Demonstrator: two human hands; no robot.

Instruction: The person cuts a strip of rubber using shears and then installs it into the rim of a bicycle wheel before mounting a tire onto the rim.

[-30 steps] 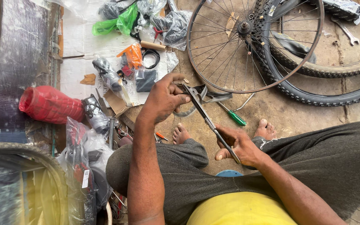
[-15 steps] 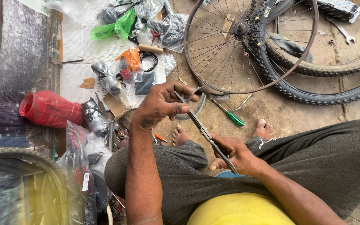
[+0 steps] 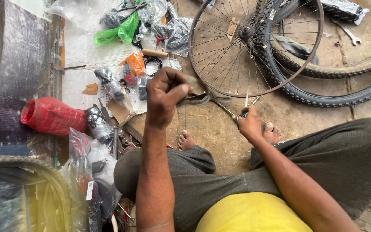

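Fists now: my left hand (image 3: 165, 95) lifted, clamped on blurred metal tool (image 3: 202, 98); my right hand (image 3: 249, 123) pinching thin rod (image 3: 226, 108) nearer bare wheel rim (image 3: 254, 47) than before.

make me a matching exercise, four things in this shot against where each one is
Things:
1. red ribbed container
2. green plastic bag
3. spanner
4. bare spoked wheel

Places:
A. top right, on the ground beyond the tyres
B. far left, lying on its side
C. ahead of both hands
D. top, among the packets

Pairs: 1-B, 2-D, 3-A, 4-C
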